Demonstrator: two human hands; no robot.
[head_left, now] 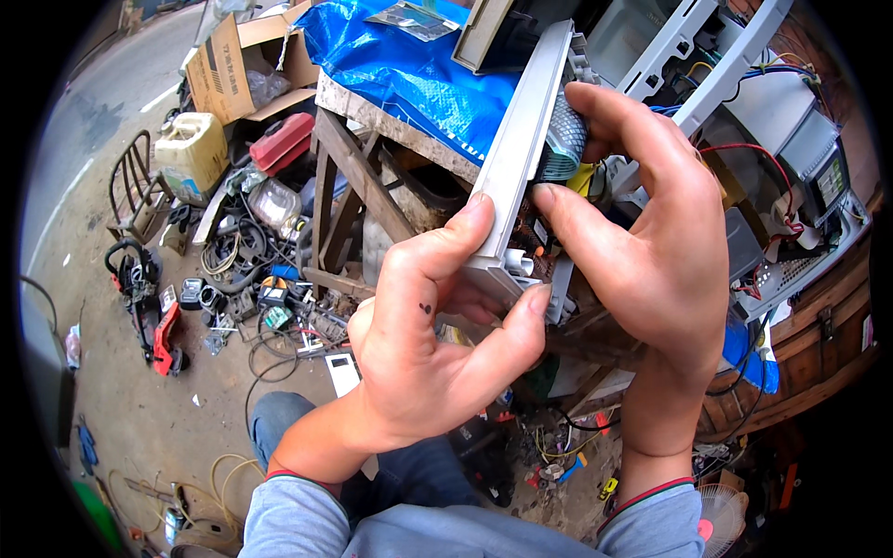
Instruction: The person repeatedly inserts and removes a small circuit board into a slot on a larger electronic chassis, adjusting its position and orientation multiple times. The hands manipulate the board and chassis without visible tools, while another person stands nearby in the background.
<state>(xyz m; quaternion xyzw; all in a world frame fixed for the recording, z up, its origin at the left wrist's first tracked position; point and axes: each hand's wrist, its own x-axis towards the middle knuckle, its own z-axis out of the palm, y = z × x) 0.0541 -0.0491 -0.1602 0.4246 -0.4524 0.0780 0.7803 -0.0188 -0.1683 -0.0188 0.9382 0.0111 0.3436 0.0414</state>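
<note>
My left hand is closed around the near end of a long pale grey plastic panel, its thumb on the top face. The panel tilts up and away from me, and white plastic pegs show at its near end. My right hand curls at the panel's right side. Between its thumb and fingers sits a small grey-green piece with a patterned, ribbed surface. What this piece is I cannot make out, and my fingers hide part of it.
A blue tarp covers a wooden stand. An opened computer case with loose wires stands at right. Along the left lie a cardboard box, a yellowish jerrycan, a red case, a chainsaw and tangled cables.
</note>
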